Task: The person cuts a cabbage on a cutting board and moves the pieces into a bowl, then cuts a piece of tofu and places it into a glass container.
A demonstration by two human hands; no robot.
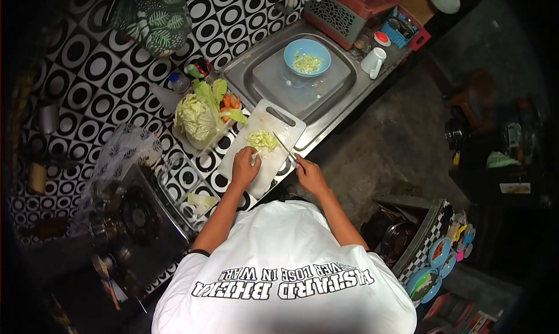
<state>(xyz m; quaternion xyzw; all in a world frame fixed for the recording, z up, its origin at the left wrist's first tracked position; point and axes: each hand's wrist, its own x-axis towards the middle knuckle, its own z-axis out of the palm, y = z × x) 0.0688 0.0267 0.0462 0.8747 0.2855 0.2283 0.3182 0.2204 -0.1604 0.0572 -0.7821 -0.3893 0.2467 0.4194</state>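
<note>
A white cutting board (pixel 268 174) with a handle slot lies at an angle on the tiled counter. Chopped cabbage (pixel 262 139) is heaped on its middle. My left hand (pixel 246 166) is at the near side of the heap, its fingers bent around a pale piece of cabbage (pixel 256 154). In my right hand (pixel 309 174) is a knife (pixel 285 144), its blade over the board just right of the heap. Left of the board, a leafy cabbage (pixel 197 117) and carrots (pixel 230 106) sit in a clear container. The left fingertips are partly hidden.
Behind the board is a steel sink (pixel 237 78); a blue bowl (pixel 289 50) of cut cabbage stands on a grey lid-like surface (pixel 271 81) there. A white mug (pixel 372 62) and red dish rack (pixel 332 20) are beyond. At left is a stove (pixel 140 215).
</note>
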